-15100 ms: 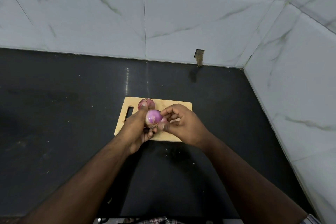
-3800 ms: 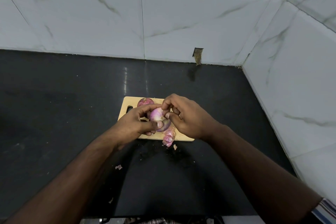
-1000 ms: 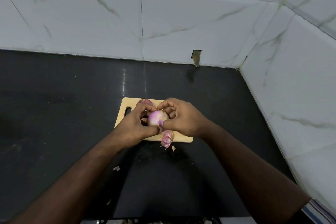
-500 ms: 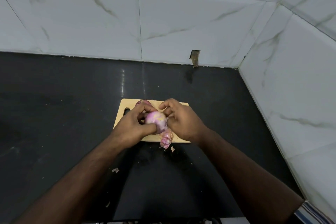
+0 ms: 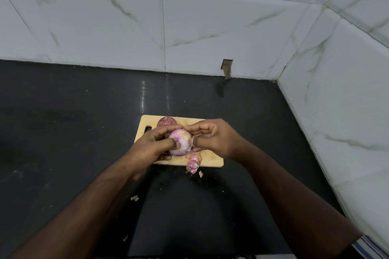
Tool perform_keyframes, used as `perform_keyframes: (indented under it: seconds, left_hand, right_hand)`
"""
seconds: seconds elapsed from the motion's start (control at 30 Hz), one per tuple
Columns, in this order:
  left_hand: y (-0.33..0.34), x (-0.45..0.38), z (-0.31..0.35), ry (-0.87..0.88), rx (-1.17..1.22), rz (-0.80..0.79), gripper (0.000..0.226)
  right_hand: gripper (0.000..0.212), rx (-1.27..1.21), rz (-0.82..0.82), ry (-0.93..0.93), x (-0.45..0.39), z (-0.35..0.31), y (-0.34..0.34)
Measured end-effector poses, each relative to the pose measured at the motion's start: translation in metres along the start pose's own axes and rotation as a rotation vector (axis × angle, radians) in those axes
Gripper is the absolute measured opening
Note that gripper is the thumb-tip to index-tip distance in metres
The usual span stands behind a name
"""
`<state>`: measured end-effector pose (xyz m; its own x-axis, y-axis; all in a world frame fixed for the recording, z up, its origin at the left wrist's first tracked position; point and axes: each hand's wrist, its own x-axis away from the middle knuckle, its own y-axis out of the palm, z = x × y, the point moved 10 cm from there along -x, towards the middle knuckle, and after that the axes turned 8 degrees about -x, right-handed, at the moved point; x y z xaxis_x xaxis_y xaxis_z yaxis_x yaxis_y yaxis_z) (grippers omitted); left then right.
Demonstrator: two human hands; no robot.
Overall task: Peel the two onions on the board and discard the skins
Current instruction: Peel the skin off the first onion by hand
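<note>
A partly peeled onion [image 5: 180, 142], pale pink with white and yellowish patches, sits cupped between 2 bare hands just above a small wooden cutting board [image 5: 212, 161] on a black countertop [image 5: 63, 132]. The left hand [image 5: 151, 149] grips the onion from the left and near side, thumb and fingers wrapped around it, the thumb pressed across its near-left face. The right hand [image 5: 214, 139] meets it from the right, its thumb and fingers pinched on a flap of skin at the onion's right edge, while its forefinger reaches over the top to touch the left hand's fingertip. A second onion [image 5: 166, 121], with its darker red skin on, rests on the far part of the board, just behind the left hand's fingers and partly hidden by them. A curl of pink peeled skin [image 5: 193, 163] lies at the board's near edge, hanging over onto the counter, with a small chip [image 5: 200, 173] just beside it. 2 more pale scraps lie on the counter nearer the camera, 1 [image 5: 134, 197] between the forearms and 1 [image 5: 125, 237] closer still. The board's handle slot [image 5: 148, 128] shows at its left end. White marble-veined tiles [image 5: 126, 17] line the far and right walls, meeting in the far right corner, and a small dark notch [image 5: 227, 67] breaks the far wall's base.
</note>
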<state>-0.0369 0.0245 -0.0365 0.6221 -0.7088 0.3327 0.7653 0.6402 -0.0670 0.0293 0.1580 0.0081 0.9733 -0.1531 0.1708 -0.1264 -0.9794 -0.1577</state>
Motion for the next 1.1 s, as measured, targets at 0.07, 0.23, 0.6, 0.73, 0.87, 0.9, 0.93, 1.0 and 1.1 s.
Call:
perform_keyframes:
  seconds: [0.07, 0.23, 0.6, 0.73, 0.87, 0.9, 0.93, 1.0, 1.1]
  left_hand:
    - [0.001, 0.0, 0.0, -0.009, -0.016, 0.002, 0.055]
    - [0.003, -0.001, 0.007, 0.027, -0.04, 0.074, 0.043]
    - [0.001, -0.009, -0.011, -0.147, 0.18, -0.037, 0.049]
    - [0.008, -0.011, -0.012, -0.175, 0.162, -0.058, 0.047]
    - [0.005, -0.014, -0.012, -0.17, 0.111, 0.039, 0.06]
    - [0.004, -0.014, -0.013, -0.171, 0.121, 0.056, 0.063]
    - [0.005, -0.015, -0.013, -0.167, 0.128, 0.058, 0.061]
    - [0.008, -0.015, -0.011, -0.159, 0.127, 0.053, 0.053]
    - [0.01, -0.014, -0.011, -0.164, 0.137, 0.061, 0.047]
  right_hand:
    - [0.037, 0.138, 0.022, -0.021, 0.0, -0.004, -0.001]
    - [0.033, 0.298, 0.143, -0.061, 0.001, -0.014, 0.003]
    - [0.055, -0.017, 0.0, -0.053, 0.009, -0.01, 0.008]
    - [0.061, 0.168, 0.022, -0.168, 0.007, -0.022, 0.014]
    - [0.046, 0.264, 0.092, -0.263, 0.001, -0.031, 0.012]
    - [0.044, 0.278, 0.101, -0.275, 0.001, -0.031, 0.011]
    - [0.043, 0.283, 0.104, -0.285, 0.0, -0.032, 0.011]
    - [0.041, 0.283, 0.098, -0.289, 0.0, -0.032, 0.011]
    - [0.039, 0.277, 0.089, -0.291, -0.001, -0.032, 0.011]
